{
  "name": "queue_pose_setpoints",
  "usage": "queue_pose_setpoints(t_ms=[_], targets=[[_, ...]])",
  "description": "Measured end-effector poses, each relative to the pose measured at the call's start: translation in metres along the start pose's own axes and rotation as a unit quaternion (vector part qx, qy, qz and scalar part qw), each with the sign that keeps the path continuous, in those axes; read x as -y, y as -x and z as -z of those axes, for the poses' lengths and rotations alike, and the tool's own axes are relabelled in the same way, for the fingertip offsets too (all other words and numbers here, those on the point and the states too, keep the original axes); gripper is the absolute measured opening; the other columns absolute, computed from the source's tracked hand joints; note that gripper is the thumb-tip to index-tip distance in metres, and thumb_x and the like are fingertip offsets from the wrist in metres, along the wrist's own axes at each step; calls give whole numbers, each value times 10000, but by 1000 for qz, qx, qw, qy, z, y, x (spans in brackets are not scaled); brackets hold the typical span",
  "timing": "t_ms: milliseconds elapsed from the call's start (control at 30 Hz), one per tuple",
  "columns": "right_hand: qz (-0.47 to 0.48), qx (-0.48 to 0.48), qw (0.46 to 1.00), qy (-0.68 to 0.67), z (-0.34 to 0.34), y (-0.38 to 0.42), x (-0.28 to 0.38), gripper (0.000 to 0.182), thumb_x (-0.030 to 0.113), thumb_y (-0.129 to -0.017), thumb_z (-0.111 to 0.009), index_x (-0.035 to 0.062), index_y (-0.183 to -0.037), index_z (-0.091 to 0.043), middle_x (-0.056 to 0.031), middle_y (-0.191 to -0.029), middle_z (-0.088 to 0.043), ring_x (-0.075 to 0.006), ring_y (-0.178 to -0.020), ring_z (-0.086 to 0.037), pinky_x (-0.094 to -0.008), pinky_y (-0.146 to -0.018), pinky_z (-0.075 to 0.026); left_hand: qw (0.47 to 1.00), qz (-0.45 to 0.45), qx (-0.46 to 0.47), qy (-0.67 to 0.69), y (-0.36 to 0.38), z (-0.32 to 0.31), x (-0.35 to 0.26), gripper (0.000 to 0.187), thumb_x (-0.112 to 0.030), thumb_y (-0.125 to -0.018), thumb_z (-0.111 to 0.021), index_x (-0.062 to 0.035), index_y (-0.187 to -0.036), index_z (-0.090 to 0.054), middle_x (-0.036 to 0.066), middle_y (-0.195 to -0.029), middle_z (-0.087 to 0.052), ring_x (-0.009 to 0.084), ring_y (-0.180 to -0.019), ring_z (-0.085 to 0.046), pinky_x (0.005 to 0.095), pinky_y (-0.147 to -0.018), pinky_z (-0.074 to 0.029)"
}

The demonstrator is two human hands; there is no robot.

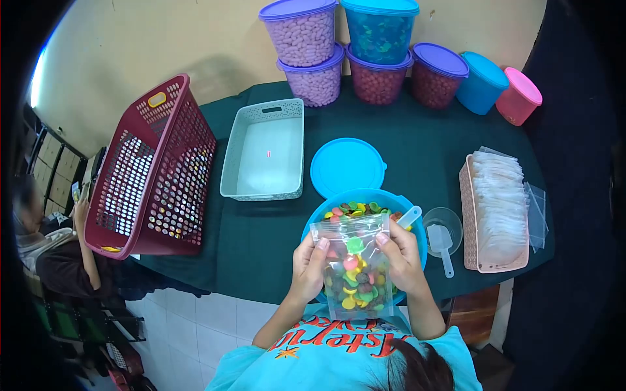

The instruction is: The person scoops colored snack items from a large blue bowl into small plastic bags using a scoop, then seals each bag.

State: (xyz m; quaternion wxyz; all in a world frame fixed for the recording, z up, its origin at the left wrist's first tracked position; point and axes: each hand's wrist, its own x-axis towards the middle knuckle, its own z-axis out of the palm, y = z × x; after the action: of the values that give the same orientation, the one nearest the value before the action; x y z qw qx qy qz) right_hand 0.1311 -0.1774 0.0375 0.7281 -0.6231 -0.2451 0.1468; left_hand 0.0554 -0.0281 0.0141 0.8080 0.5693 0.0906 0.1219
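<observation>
A clear plastic pouch [357,277] with colorful candies inside is held upright between my two hands, over the near side of a blue tub [420,244]. My left hand [309,264] pinches its left upper edge with the thumb in front. On the other upper edge, my right hand [402,255] grips it the same way. More colorful pieces [355,210] show in the tub behind the pouch. A pale scoop [409,216] leans at the tub's right rim. Beside it, a second white scoop [441,241] rests in a clear bowl [456,221].
Left are a maroon basket [171,146] and a pale tray [230,153]. A blue lid [348,167] lies behind the tub. Right, a pink basket [467,215] holds flat pouches [499,208]. Lidded containers [378,81] line the back. Another person [72,257] is at far left.
</observation>
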Motion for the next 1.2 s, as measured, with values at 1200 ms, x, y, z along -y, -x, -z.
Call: queue_pose_setpoints(t_ms=[1200], targets=[[48,-21,999,4,-9,23,2,48,34,-719,-577,-4,-748,-569,-66,-711,-579,-135,-695,-549,-260,-652,-422,973,-165,73,-142,7,-9,-17,73,-25,-761,-600,26,-811,-615,110,-788,-618,123,-698,-582,239,-610,-462]])
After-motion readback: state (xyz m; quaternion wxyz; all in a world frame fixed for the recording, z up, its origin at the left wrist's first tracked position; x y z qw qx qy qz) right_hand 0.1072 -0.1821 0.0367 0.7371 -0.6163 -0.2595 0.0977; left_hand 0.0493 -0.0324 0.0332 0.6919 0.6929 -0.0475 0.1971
